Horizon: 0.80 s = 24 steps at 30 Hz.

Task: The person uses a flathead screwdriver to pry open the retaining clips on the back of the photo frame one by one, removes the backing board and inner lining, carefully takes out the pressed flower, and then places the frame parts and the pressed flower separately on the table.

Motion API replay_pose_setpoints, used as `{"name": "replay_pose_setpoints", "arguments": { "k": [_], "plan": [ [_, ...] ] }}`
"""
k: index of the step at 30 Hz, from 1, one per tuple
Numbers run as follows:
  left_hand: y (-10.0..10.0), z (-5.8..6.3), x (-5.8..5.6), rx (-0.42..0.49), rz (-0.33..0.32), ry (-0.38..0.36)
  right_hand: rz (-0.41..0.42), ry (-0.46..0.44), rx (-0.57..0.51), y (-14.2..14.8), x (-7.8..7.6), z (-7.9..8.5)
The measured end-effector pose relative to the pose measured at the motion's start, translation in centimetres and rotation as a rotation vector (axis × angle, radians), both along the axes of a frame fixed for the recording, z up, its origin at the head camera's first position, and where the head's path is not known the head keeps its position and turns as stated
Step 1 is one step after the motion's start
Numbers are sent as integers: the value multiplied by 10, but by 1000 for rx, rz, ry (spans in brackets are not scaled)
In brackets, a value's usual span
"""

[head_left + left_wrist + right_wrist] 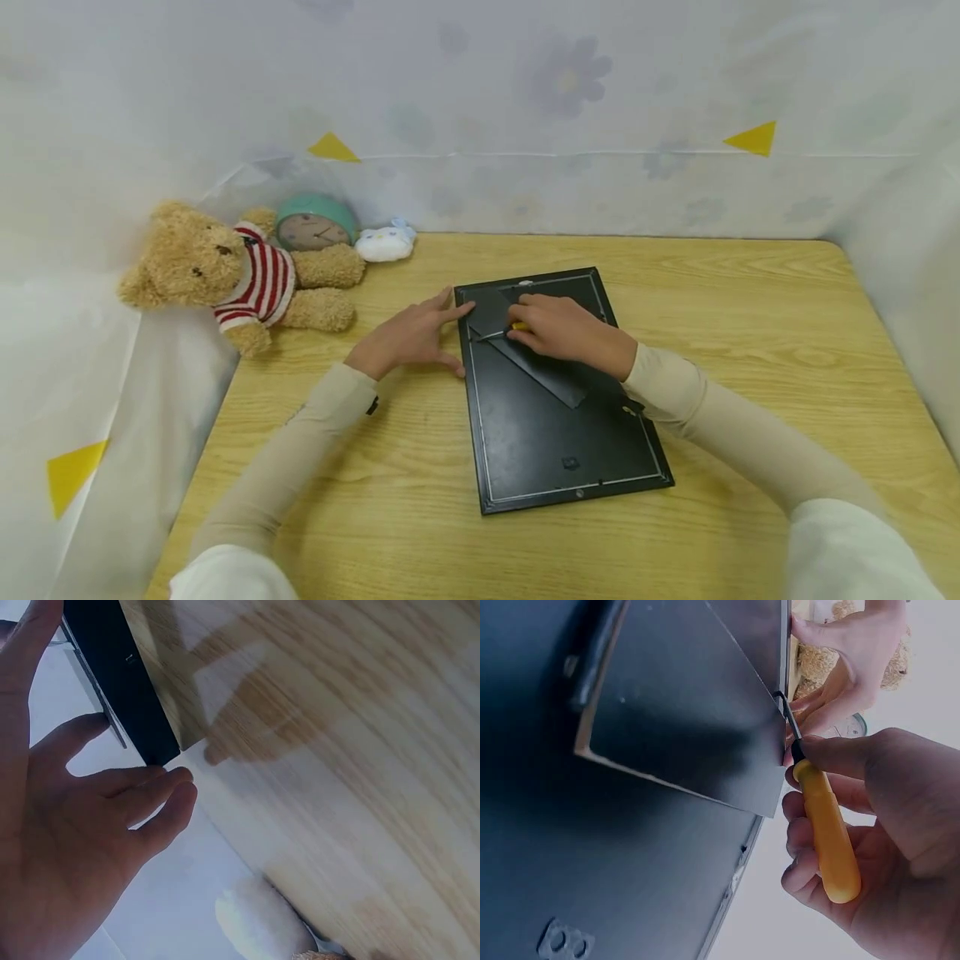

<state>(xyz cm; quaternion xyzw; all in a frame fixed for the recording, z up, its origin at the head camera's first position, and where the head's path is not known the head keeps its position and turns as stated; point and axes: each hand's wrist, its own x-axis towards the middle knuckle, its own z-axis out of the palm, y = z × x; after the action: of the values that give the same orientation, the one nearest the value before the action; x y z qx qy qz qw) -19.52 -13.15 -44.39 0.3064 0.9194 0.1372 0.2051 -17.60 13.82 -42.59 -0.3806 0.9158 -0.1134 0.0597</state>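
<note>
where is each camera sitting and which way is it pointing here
Head: worn on the head, looking forward and down at the wooden table; both sleeved arms show, left hand at the black picture frame, right hand on it.
Left wrist: looks along the open left palm to the frame's corner.
Right wrist: looks past the right hand gripping a yellow-handled screwdriver at the frame's edge.
Shared: all three views show the frame.

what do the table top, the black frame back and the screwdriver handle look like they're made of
Table top: wood or wood-look laminate, pale oak colour with visible grain and a smooth matt surface.
Black frame back: seems to be painted board, matt black; the easel flap's cut edge shows a pale brown core in the right wrist view.
Screwdriver handle: likely plastic, plain yellow-orange, smooth with a slight sheen.
</note>
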Motion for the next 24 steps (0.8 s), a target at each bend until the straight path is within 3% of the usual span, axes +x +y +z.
{"name": "replay_pose_setpoints", "arguments": {
  "k": [8,14,24],
  "plan": [
    [2,-1,0,-7,-2,9,-11,-15,5,-4,-3,-4],
    [3,-1,0,-2,0,-24,-4,-10,10,-5,-5,-6],
    [2,-4,1,-34,-5,-32,109,95,72,-17,-17,1]
  ]
}}
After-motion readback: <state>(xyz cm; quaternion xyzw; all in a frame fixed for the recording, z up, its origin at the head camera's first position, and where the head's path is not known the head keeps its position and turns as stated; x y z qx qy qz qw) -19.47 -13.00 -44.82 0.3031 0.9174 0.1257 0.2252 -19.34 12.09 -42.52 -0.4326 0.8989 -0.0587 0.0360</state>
